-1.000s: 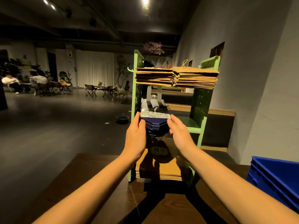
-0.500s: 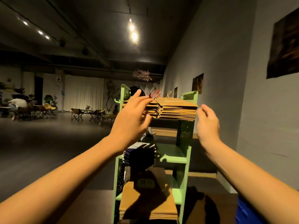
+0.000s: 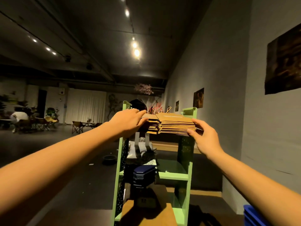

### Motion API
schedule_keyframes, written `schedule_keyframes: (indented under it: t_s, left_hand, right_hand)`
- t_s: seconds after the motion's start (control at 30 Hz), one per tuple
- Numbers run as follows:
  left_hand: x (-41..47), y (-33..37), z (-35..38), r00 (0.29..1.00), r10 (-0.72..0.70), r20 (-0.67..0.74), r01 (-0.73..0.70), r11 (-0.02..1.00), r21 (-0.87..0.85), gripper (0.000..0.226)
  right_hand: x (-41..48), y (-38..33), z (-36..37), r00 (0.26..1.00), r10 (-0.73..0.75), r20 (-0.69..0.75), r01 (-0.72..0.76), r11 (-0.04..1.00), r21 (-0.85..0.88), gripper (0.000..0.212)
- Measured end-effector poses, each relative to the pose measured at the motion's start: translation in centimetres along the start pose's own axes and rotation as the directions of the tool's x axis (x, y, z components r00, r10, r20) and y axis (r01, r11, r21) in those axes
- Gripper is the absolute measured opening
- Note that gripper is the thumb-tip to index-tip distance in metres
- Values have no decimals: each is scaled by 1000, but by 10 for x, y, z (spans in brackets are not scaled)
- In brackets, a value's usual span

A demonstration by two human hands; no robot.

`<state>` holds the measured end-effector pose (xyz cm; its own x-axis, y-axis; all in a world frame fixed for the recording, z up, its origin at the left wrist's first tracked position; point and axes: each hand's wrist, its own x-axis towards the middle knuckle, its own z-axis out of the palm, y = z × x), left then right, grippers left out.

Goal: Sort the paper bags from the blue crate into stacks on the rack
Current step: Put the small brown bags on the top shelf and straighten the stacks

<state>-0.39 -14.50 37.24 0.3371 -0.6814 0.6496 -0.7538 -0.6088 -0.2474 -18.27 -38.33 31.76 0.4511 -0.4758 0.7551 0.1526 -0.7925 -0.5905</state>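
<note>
A green rack (image 3: 185, 168) stands in front of me. On its top shelf lie two stacks of flat brown paper bags (image 3: 175, 125). My left hand (image 3: 128, 120) rests flat on the left stack, fingers stretched over its top. My right hand (image 3: 204, 137) touches the right stack's right edge, thumb under the front corner and fingers along its side. A stack of dark blue bags (image 3: 143, 176) sits on the middle shelf, with a silver one behind it. More brown bags (image 3: 146, 214) lie on the bottom shelf. A corner of the blue crate (image 3: 254, 216) shows at the lower right.
A grey wall with dark pictures (image 3: 283, 62) runs close along the right. A white object (image 3: 141, 144) stands behind the rack. Chairs, plants and a seated person (image 3: 17, 116) are far off at the left. A dark bowl (image 3: 109, 159) lies on the floor.
Both hands left the dark blue stack on the middle shelf and rose to the top shelf. They now touch the brown stacks. My view tilted upward.
</note>
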Motion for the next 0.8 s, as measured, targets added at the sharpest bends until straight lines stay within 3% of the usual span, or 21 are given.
schedule_keyframes:
  t_s: [0.1,0.2,0.27,0.3,0.37,0.43,0.47,0.53,0.6,0.7,0.8]
  left_hand:
    - [-4,-14,2,997,36,-73,-38,999,-27,53]
    - [-19,-18,14,915,35,-403,-112,979,-169,38]
    - [-37,-14,28,806,-196,-559,-11,938,-346,31]
    - [-47,-11,36,765,-344,-545,67,884,-464,24]
    - [-63,1,57,753,-542,-373,214,738,-641,14]
    - [-72,12,75,773,-631,-57,367,520,-771,37]
    - [-73,14,82,774,-617,144,428,342,-837,51]
    - [-69,21,87,773,-409,485,507,-62,-859,64]
    - [-63,23,82,786,-234,572,497,-311,-810,62]
    - [-54,19,75,794,-320,517,371,-419,-829,58]
    - [-47,17,75,781,-407,474,322,-388,-863,55]
  right_hand:
    - [2,0,5,1000,-7,-9,8,1000,10,49]
    - [2,-8,10,989,-124,-86,118,990,-80,45]
    - [5,-25,16,961,-267,-68,254,953,-163,35]
    - [9,-36,23,945,-328,-4,320,925,-205,32]
    - [20,-55,38,908,-375,190,417,859,-296,33]
    - [31,-72,57,871,-335,360,470,782,-410,41]
    - [36,-79,67,860,-297,415,480,746,-461,45]
    - [42,-89,79,851,-232,471,480,706,-520,46]
    - [46,-94,85,846,-214,487,483,695,-533,41]
    - [49,-96,87,858,-200,474,454,729,-513,38]
    - [52,-95,88,880,-169,443,391,786,-478,41]
